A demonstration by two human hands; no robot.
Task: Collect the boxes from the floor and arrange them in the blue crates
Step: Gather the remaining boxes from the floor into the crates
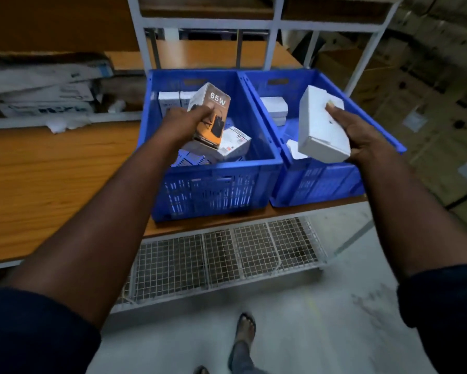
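Left hand (182,122) gripped the 65W box (212,117) over the left blue crate (213,182), right hand (362,136) held a plain white box (318,128) above the right crate (321,182), both on the table (51,171).

You see a wooden shelf board (51,184) carrying two blue crates at its right end. The left crate (216,190) and the right crate (321,184) stand side by side, touching, near the front edge.
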